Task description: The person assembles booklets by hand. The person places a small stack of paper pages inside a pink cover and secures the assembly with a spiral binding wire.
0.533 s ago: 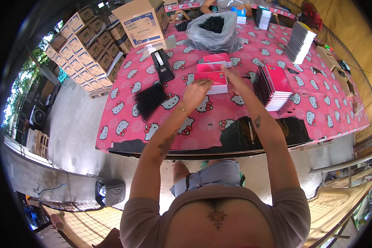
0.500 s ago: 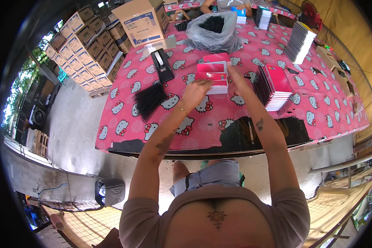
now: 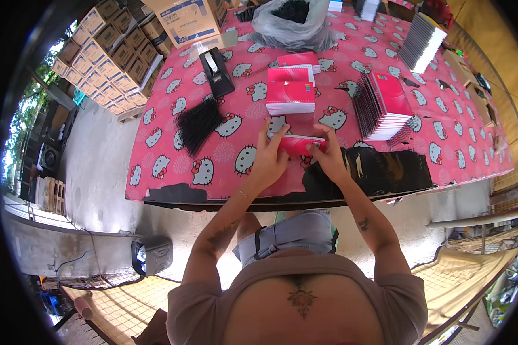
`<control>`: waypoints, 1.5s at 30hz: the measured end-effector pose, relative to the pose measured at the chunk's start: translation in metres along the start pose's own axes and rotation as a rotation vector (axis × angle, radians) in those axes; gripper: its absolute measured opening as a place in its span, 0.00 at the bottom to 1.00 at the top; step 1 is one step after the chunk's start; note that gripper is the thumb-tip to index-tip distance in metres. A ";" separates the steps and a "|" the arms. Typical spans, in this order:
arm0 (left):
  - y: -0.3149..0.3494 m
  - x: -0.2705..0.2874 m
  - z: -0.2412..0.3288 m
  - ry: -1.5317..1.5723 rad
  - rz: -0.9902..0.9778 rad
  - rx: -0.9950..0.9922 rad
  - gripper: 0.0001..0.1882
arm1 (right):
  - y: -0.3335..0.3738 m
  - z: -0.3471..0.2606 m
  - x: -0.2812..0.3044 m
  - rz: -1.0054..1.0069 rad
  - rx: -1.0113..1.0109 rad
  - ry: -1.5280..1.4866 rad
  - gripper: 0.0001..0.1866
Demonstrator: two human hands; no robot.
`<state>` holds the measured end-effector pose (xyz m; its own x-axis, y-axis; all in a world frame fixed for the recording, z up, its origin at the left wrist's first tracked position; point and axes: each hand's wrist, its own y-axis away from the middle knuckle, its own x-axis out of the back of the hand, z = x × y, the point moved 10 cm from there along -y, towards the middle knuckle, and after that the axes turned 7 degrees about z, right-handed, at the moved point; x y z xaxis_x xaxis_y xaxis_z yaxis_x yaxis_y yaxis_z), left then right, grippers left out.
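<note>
A small red-covered notepad (image 3: 293, 146) is gripped at both ends near the table's front edge. My left hand (image 3: 270, 158) closes on its left end, while my right hand (image 3: 330, 159) closes on its right end, thumb on the cover. Just beyond my hands sits a pile of red notepads (image 3: 290, 96) with white page edges. Farther back lie more red notepads (image 3: 299, 60). To the right, a stack of red notebooks (image 3: 389, 98) shows black spiral bindings along its left side. A bundle of black spiral coils (image 3: 198, 126) lies to the left.
Behind the coils stands a black tape dispenser (image 3: 217, 73). A clear plastic bag (image 3: 293, 31) of black material and a cardboard box (image 3: 193, 23) are at the back. A tall notebook stack (image 3: 423, 43) stands far right. Torn black patches mark the pink tablecloth's (image 3: 224, 172) front edge.
Both hands have come back from the notepad pile toward the front edge, and now hold a red notepad between them. The whole view has shifted slightly downward.
</note>
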<state>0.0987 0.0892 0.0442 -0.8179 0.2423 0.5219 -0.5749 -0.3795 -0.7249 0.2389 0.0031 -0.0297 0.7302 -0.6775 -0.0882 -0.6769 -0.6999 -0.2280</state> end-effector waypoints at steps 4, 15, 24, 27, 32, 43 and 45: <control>0.016 -0.006 -0.018 0.248 0.013 0.254 0.30 | -0.005 -0.005 -0.014 -0.081 0.058 -0.019 0.25; 0.018 0.017 -0.035 0.303 -0.002 0.218 0.28 | 0.002 0.025 -0.013 -0.204 -0.223 0.007 0.18; 0.001 0.112 -0.157 -0.702 0.078 0.033 0.15 | 0.010 0.016 -0.029 -0.244 -0.221 0.036 0.16; -0.003 0.104 -0.115 -0.492 0.184 0.044 0.13 | 0.010 0.018 -0.024 -0.204 -0.263 -0.001 0.16; 0.009 0.075 -0.037 0.017 -0.058 0.198 0.09 | 0.011 0.014 -0.024 -0.239 -0.193 0.034 0.16; 0.025 0.072 -0.046 0.105 0.068 0.277 0.10 | 0.012 0.012 -0.032 -0.265 -0.160 0.025 0.14; 0.027 0.075 -0.045 0.078 0.089 0.210 0.09 | 0.014 0.012 -0.034 -0.272 -0.176 0.028 0.14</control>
<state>0.0210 0.1374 0.0432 -0.8689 0.2646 0.4184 -0.4902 -0.5779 -0.6525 0.2057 0.0196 -0.0415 0.8854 -0.4644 -0.0196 -0.4646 -0.8829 -0.0682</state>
